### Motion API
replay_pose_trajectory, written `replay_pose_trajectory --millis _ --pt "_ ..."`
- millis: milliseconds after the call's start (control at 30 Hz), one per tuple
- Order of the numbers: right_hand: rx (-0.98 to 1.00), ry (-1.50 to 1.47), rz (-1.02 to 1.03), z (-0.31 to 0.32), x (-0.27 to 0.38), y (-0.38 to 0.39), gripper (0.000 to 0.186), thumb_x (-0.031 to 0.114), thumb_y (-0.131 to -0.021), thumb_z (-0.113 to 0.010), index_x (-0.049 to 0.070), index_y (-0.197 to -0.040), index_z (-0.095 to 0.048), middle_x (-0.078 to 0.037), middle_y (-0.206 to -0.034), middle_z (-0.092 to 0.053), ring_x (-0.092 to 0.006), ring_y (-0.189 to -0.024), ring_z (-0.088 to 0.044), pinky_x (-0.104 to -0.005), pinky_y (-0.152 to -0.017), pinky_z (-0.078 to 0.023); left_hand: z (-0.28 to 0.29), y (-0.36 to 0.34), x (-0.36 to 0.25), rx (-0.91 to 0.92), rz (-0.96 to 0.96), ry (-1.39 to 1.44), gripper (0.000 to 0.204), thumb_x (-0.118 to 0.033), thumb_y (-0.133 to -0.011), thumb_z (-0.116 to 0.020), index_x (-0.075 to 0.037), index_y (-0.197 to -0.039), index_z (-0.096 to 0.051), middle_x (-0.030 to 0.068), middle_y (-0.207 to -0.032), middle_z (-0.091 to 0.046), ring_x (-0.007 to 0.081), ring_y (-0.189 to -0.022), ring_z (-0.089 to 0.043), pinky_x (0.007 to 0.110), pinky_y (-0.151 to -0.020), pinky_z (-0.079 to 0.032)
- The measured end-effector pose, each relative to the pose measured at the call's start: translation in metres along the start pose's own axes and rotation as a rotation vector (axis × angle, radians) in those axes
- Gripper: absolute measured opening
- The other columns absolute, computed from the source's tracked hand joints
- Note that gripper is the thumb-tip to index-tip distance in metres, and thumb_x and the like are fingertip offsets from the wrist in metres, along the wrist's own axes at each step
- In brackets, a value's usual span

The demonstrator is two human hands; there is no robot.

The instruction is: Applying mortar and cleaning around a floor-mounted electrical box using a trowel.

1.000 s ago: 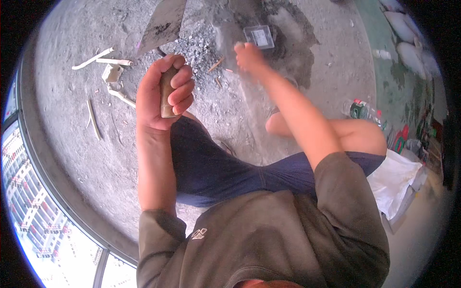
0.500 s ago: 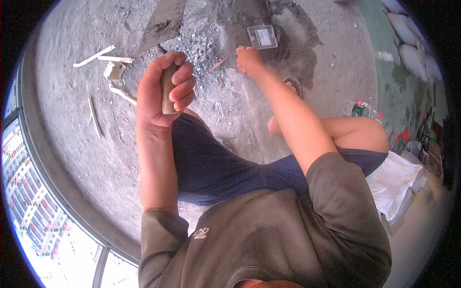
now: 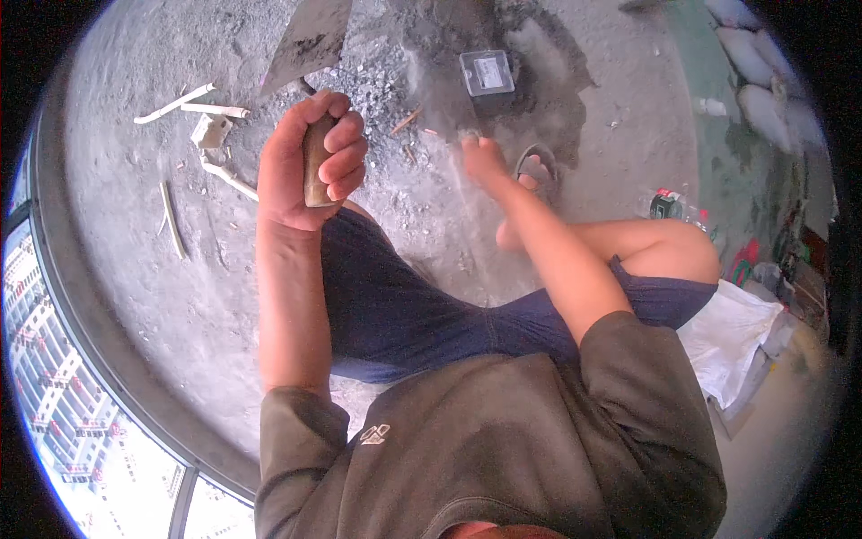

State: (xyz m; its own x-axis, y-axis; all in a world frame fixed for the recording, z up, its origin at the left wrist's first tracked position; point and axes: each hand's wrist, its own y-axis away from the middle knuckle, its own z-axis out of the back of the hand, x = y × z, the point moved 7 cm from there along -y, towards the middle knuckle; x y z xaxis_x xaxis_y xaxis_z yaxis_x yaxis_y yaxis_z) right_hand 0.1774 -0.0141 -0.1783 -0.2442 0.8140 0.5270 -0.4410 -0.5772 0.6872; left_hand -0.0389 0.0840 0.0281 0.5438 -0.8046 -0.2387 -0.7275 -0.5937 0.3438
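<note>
My left hand (image 3: 314, 162) is wrapped round the wooden handle of a trowel (image 3: 310, 40). The trowel's flat, mortar-smeared metal blade points away from me, raised above the floor. Over the floor to the right, my right hand (image 3: 485, 160) is closed, with a small greyish bit at its fingertips that I cannot make out. Grey rubble chips (image 3: 373, 94) lie between and beyond the hands. A clear plastic box (image 3: 488, 72) with a white label sits beyond my right hand, on the edge of a dark damp patch.
Cut white pipe pieces (image 3: 175, 103) and a white junction box (image 3: 211, 131) lie at the left. My sandalled foot (image 3: 539, 171) is beside my right hand. A plastic bottle (image 3: 669, 205), a white cloth (image 3: 727, 337) and stacked sacks (image 3: 754, 81) are at the right. A window (image 3: 63, 386) borders the left.
My right hand has moved back toward me and slightly right, uncovering more of the sandalled foot. My left hand keeps its hold on the trowel, nearly unmoved.
</note>
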Motion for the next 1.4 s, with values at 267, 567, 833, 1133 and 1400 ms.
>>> replay_pose_trajectory --millis 267,567,833,1133,1400 --pt "-0.166 0.255 0.144 0.003 -0.039 -0.016 0.047 0.043 -0.086 -0.041 0.000 -0.095 -0.059 -0.026 -0.100 -0.060 -0.0410 -0.101 -0.055 -0.0476 -0.083 -0.043 -0.007 -0.005 0.002 0.007 -0.029 -0.008 0.019 -0.023 -0.095 -0.041 -0.005 -0.088 -0.044 0.0022 -0.065 -0.040 0.0087 -0.040 -0.037 0.021 -0.029 -0.035" --pt "-0.241 0.129 0.214 -0.025 -0.042 -0.041 0.045 0.043 -0.089 -0.043 0.000 -0.101 -0.050 -0.028 -0.101 -0.058 -0.0454 -0.096 -0.054 -0.0516 -0.081 -0.042 0.004 0.009 0.002 -0.064 0.001 -0.010 0.019 -0.026 -0.093 -0.043 -0.009 -0.085 -0.043 0.0008 -0.064 -0.039 0.0086 -0.041 -0.037 0.022 -0.030 -0.033" --pt "-0.169 0.163 0.201 -0.015 -0.073 -0.024 0.046 0.042 -0.087 -0.045 -0.001 -0.100 -0.053 -0.029 -0.099 -0.058 -0.0445 -0.097 -0.054 -0.0494 -0.083 -0.042 0.002 -0.005 0.002 0.000 0.022 -0.003 0.019 -0.024 -0.093 -0.042 -0.008 -0.085 -0.044 0.0011 -0.064 -0.040 0.0092 -0.042 -0.037 0.022 -0.030 -0.033" --pt "-0.127 0.295 0.129 0.010 -0.076 0.009 0.051 0.045 -0.087 -0.043 -0.002 -0.104 -0.053 -0.028 -0.108 -0.056 -0.0441 -0.100 -0.053 -0.0482 -0.086 -0.041 -0.007 -0.013 0.006 0.070 0.045 0.030 0.018 -0.024 -0.092 -0.044 -0.008 -0.086 -0.046 0.0015 -0.063 -0.042 0.0099 -0.042 -0.038 0.023 -0.031 -0.033" --pt "0.298 0.606 0.260 0.081 0.047 -0.001 0.053 0.048 -0.086 -0.046 -0.001 -0.102 -0.058 -0.024 -0.108 -0.058 -0.0374 -0.099 -0.057 -0.0462 -0.083 -0.045 -0.008 -0.018 0.008 0.063 0.043 -0.032 0.018 -0.025 -0.092 -0.044 -0.008 -0.084 -0.046 0.0017 -0.063 -0.042 0.0096 -0.042 -0.039 0.023 -0.032 -0.034"
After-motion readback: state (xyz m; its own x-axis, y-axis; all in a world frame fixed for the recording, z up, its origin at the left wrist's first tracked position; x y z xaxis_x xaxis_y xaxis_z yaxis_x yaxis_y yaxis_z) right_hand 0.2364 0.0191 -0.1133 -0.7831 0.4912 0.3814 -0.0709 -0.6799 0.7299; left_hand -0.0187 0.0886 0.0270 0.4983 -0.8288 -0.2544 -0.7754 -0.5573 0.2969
